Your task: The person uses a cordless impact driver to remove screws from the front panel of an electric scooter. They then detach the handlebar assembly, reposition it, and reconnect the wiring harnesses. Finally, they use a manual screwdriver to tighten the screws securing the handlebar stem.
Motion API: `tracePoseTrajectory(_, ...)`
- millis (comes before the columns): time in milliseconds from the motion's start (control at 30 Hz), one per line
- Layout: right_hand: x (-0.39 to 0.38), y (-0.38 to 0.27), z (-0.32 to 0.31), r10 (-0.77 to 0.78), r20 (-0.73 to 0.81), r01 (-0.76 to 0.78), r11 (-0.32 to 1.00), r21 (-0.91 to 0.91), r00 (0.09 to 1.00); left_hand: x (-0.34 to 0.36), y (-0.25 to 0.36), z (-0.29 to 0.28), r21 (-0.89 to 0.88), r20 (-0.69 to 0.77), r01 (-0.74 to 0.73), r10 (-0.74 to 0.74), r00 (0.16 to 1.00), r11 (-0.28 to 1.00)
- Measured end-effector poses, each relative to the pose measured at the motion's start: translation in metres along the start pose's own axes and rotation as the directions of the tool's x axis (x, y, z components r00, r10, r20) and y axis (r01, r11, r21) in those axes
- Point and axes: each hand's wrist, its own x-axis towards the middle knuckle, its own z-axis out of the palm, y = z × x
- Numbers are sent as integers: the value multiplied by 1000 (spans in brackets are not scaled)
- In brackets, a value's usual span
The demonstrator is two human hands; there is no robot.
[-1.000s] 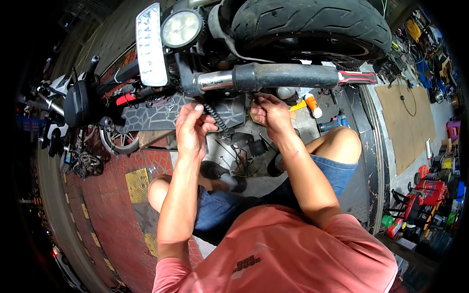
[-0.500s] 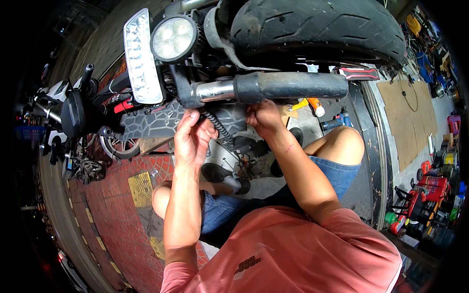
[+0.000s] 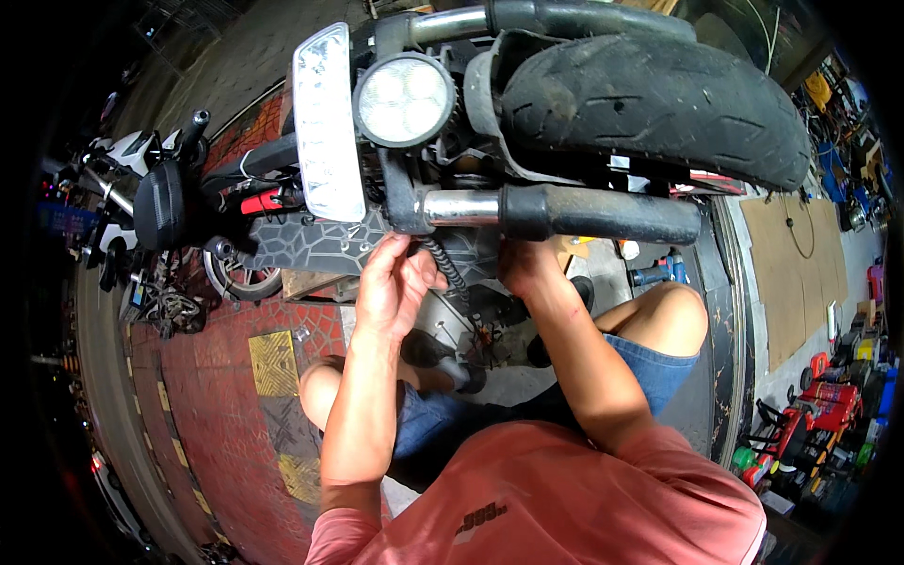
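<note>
Head view: left hand point(image 3: 394, 282) has its grip pinched on one black coiled cable point(image 3: 446, 264) under one chrome bar point(image 3: 461, 208); right hand point(image 3: 529, 268) reaches beside it, grip hidden. Above sit two rubber handles point(image 3: 603, 215), one round headlamp point(image 3: 403, 100), one tyre point(image 3: 659, 99).

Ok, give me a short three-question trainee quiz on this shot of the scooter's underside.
1. True or false: the left hand is at the black coiled cable under the fork tube.
2. Which lies above the round headlamp in the picture? A) the front tyre B) a chrome and black bar C) the red brick paving
3. Fill in: the right hand is partly hidden behind the black ______.

Key: 1 true; 2 B; 3 fork tube.
</note>
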Motion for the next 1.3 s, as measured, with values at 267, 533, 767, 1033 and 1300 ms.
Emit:
tracePoseTrajectory(267, 7, -7, -3, 108, 53, -117, 973, 199, 993, 2, 0, -2, 36, 44, 11, -12, 999, 999)
tracePoseTrajectory(533, 19, -2, -10, 22, 0, -22, 996, 91, 1000, 2, 1, 0, 41, -11, 14, -13, 1000, 999)
tracePoseTrajectory(767, -2, -14, 28, 178, 239, -209, 972, 110, 955, 5, -8, -15, 126, 92, -34, 22, 995, 992)
tracePoseTrajectory(1033, 32, -14, 4, 212, 320, -213, 977, -33, 923, 0, -9, -7, 124, 117, -80, 66, 991, 989)
tracePoseTrajectory(1300, 44, -11, 3, 248, 280, -280, 957, 80, 927, 3, -9, -7, 163, 131, -85, 64, 989, 983)
